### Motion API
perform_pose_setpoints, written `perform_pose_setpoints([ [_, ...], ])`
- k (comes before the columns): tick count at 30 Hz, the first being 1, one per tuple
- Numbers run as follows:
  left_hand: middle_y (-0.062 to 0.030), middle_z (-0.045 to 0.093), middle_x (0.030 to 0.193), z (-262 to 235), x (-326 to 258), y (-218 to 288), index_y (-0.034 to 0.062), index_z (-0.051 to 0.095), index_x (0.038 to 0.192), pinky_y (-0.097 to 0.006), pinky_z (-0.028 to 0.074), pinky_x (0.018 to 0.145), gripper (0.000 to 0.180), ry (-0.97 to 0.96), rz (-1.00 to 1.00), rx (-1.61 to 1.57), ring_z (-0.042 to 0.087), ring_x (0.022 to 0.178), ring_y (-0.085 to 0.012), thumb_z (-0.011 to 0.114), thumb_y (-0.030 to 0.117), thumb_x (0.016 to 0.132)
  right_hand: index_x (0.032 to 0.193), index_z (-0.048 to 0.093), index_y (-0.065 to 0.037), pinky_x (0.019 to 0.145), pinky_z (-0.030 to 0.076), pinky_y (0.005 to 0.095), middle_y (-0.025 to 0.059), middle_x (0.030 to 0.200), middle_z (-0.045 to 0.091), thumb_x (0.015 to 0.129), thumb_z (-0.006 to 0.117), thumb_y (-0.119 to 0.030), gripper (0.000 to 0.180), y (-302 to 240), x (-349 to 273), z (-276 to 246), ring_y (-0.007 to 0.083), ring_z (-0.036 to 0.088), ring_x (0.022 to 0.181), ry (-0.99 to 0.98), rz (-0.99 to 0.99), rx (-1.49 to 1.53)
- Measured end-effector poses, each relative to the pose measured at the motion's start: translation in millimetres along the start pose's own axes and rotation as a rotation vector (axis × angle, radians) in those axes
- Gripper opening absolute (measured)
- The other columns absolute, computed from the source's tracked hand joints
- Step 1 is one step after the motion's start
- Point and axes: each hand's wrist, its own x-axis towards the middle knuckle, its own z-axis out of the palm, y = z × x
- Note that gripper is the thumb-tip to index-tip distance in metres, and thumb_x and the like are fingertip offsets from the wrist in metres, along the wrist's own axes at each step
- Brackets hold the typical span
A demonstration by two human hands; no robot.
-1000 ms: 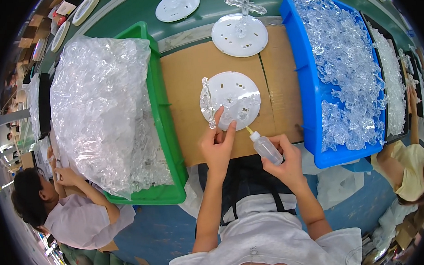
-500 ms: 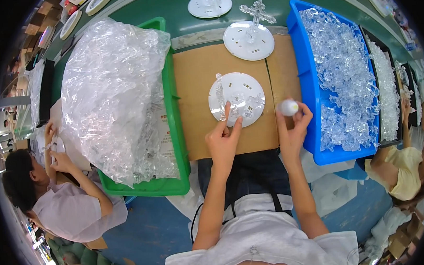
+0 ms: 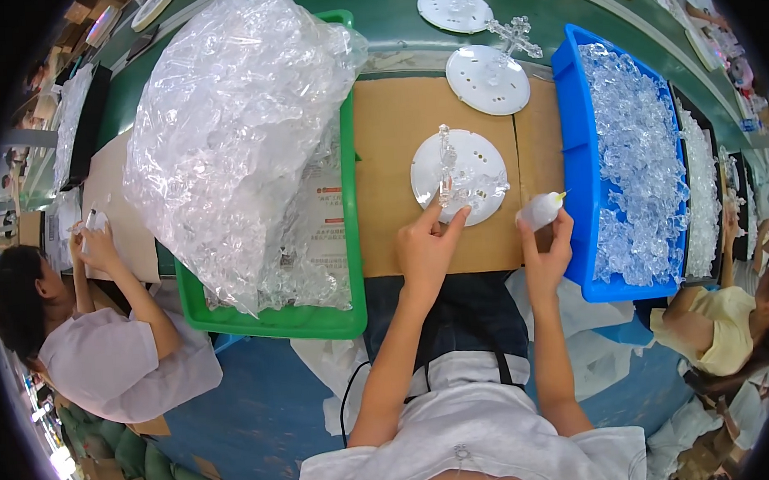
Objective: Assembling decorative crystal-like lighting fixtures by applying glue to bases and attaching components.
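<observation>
In front of me, a clear plastic cross-shaped piece [image 3: 447,152] lies over a round white disc [image 3: 479,210] with small holes. My left hand [image 3: 428,248] reaches to the disc's near edge, its thumb and index finger closed on the near part of the clear piece; the exact contact is hard to see. To the right, my right hand [image 3: 548,253] grips a small white squeeze bottle [image 3: 539,210] with a thin yellow tip. The bottle is tilted, its tip pointing up and right, apart from the disc.
Left stands a green crate [image 3: 355,241] with a big bag of clear plastic [image 3: 231,135]. A blue bin [image 3: 575,152] of clear parts is at right. Two white discs with upright clear crosses [image 3: 488,91] [image 3: 455,15] stand beyond the cardboard [image 3: 389,153]. People work on both sides.
The view has shifted, so the bench items appear farther right. My right hand has turned the bottle, and its yellow tip now shows. My left fingers stay at the clear piece.
</observation>
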Motion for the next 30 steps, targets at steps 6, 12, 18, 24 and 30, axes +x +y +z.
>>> perform_pose_setpoints([
  [6,-0.0089,0.045,0.044,-3,0,-1,0.0079,0.062,0.113,-0.031,0.034,0.04,0.043,-0.007,0.029,-0.004,0.04,0.036,-0.0183,0.071,0.027,0.077,0.116,0.048,0.0,0.086,0.043,0.0301,0.0102,0.106,0.058,0.079,0.07,-0.013,0.045,-2,-26,-10,0.0178,0.056,0.098,-0.08,-0.022,-0.003],
  [12,-0.0103,0.045,0.045,-3,0,2,0.0066,0.062,0.114,-0.03,0.034,0.04,0.045,-0.013,0.018,-0.012,0.041,0.036,-0.0175,0.072,0.027,0.076,0.118,0.048,0.001,0.079,0.044,0.0277,0.0092,0.102,0.057,0.075,0.071,-0.01,0.049,-18,-35,-13,0.016,0.057,0.091,-0.189,-0.041,0.05],
  [18,-0.0113,0.043,0.045,-3,0,3,0.0044,0.061,0.114,-0.03,0.032,0.04,0.045,0.011,0.049,-0.011,0.038,0.035,-0.0171,0.072,0.026,0.076,0.117,0.046,0.001,0.081,0.044,0.0282,0.0103,0.106,0.056,0.076,0.071,-0.008,0.048,-5,-30,-12,0.0171,0.056,0.094,-0.151,-0.05,0.04],
  [24,-0.011,0.038,0.044,-1,0,-1,0.0029,0.061,0.113,-0.029,0.03,0.039,0.044,0.011,0.029,-0.042,0.035,0.036,-0.0155,0.073,0.024,0.076,0.117,0.042,0.001,0.092,0.042,0.0313,0.0148,0.112,0.055,0.078,0.07,-0.006,0.049,-3,-20,-11,0.0208,0.055,0.105,-0.031,-0.016,0.196],
  [30,-0.0104,0.034,0.044,0,-2,-3,0.0024,0.063,0.111,-0.03,0.028,0.039,0.043,0.043,0.047,-0.048,0.031,0.036,-0.0145,0.073,0.023,0.075,0.117,0.041,0.001,0.096,0.04,0.0322,0.0164,0.115,0.054,0.079,0.067,-0.002,0.046,-6,-23,-7,0.0222,0.054,0.108,-0.057,-0.019,0.246],
])
